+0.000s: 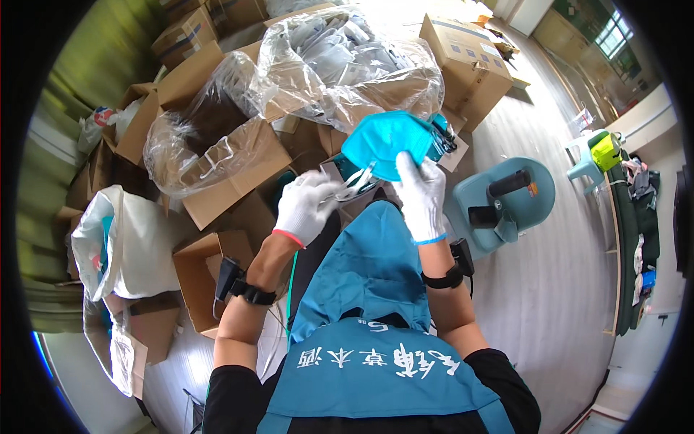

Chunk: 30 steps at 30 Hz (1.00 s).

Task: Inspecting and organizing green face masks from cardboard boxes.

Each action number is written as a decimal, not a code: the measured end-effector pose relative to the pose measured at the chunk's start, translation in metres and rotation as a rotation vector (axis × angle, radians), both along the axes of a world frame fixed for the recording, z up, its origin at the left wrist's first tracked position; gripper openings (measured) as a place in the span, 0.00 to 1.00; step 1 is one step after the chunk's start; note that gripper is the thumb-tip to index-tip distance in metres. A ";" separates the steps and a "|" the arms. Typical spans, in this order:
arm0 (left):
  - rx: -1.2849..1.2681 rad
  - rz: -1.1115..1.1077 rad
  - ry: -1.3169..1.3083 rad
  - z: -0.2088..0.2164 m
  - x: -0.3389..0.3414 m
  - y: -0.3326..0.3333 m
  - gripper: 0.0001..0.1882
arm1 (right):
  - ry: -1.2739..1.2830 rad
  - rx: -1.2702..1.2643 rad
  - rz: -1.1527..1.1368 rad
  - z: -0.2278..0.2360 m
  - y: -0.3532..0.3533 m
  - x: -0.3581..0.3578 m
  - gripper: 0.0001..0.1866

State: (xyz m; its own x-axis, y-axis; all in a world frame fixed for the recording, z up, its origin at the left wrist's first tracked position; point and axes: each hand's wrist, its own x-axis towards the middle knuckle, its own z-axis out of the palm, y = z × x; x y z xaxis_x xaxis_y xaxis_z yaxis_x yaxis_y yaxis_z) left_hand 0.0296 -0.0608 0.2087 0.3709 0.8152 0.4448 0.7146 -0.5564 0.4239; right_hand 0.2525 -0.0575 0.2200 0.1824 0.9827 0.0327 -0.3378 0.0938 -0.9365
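The right hand, in a white glove, pinches the near edge of a teal piece, held up in front of the apron. The left hand is curled beside a white strip; blur hides whether it grips. Grey pieces fill a far box; a teal stool stands right.
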 end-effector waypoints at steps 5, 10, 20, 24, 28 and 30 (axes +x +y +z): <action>-0.507 0.034 -0.601 0.000 0.007 0.004 0.26 | -0.240 0.029 0.049 -0.006 -0.007 -0.018 0.16; -1.261 -0.155 -1.536 0.003 0.025 0.003 0.11 | -0.316 0.211 0.057 -0.009 -0.007 -0.028 0.16; -0.638 0.392 -1.152 -0.043 0.040 0.019 0.17 | -1.118 0.208 0.115 -0.022 -0.021 -0.053 0.11; -0.695 0.474 -1.256 -0.086 0.017 0.031 0.21 | -1.424 0.226 0.255 -0.046 -0.028 -0.071 0.17; -0.885 0.593 -1.510 -0.119 -0.016 0.036 0.24 | -1.092 0.404 0.444 -0.065 -0.042 -0.084 0.09; -0.968 0.566 -1.816 -0.127 -0.024 0.035 0.28 | -0.950 0.288 0.497 -0.068 -0.050 -0.082 0.05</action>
